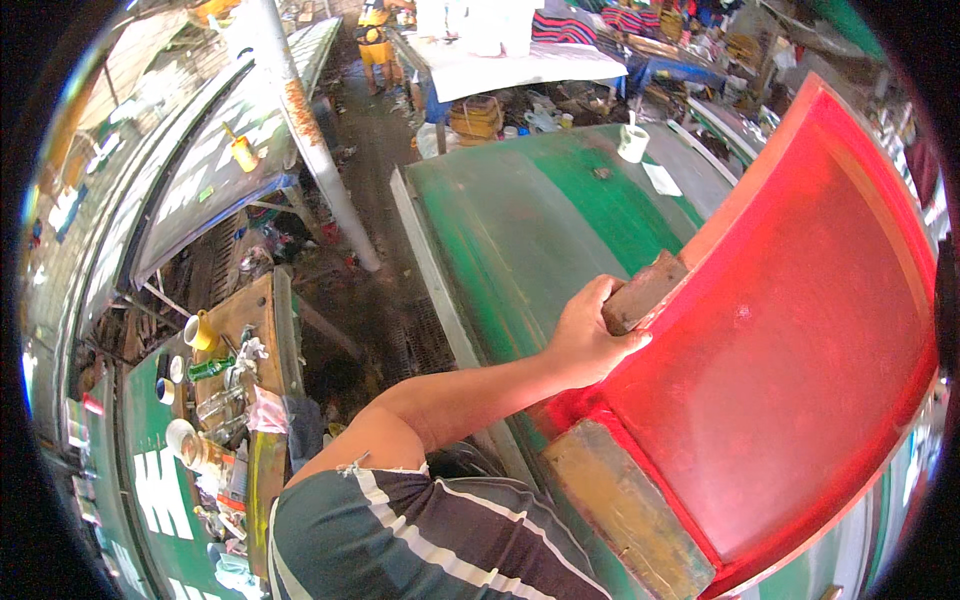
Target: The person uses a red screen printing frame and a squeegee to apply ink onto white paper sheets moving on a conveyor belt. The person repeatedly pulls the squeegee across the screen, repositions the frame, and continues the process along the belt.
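My left hand (592,335) is closed around a brown wooden block (645,292) at the left edge of a large red screen-printing frame (775,350). The thumb lies along the frame's side. Raised and tilted, the frame shows a red-stained mesh within red-smeared wooden sides. Against its lower left side sits a worn, flat wooden board (630,510); whether the two are fastened cannot be seen. Beneath them stretches a long table (560,200) with green and grey bands. My right hand does not show.
A white cup (633,142) and a white paper (661,180) lie on the table's far part. At left, a side bench (258,310) holds a yellow mug (200,332), bottles and rags. A grey post (318,150) rises beyond; farther back stands a person (374,50) in yellow shorts.
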{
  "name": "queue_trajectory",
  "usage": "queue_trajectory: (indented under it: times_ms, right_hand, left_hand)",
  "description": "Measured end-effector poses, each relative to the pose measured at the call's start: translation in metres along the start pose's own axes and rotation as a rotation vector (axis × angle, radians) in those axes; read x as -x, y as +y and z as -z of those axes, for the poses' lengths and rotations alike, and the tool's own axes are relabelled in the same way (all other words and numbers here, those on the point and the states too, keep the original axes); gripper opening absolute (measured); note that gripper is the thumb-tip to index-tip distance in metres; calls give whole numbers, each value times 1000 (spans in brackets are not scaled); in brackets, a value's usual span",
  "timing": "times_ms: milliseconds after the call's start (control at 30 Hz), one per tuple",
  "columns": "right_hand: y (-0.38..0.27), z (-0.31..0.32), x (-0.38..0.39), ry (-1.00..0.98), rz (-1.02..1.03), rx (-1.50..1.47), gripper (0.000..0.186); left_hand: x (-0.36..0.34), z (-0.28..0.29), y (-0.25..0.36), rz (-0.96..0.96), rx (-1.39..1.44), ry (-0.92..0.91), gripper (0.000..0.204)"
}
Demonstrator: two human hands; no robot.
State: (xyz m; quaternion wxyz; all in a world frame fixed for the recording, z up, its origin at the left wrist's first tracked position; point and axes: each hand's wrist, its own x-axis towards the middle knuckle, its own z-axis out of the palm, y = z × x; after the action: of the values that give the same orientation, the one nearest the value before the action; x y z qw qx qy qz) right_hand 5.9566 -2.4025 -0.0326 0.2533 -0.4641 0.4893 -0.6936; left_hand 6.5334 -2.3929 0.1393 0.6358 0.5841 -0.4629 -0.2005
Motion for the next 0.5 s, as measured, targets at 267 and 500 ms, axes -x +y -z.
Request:
queue_trajectory:
  times_ms: [267,500]
  right_hand:
    - [6,-236,16,-200,29,-79,75]
    - [-12,-516,58,-520,44,-255,74]
  left_hand:
    - [-52,220,-47,-32,-52,280,56]
    - [-42,446,-36,-68,-111,748,50]
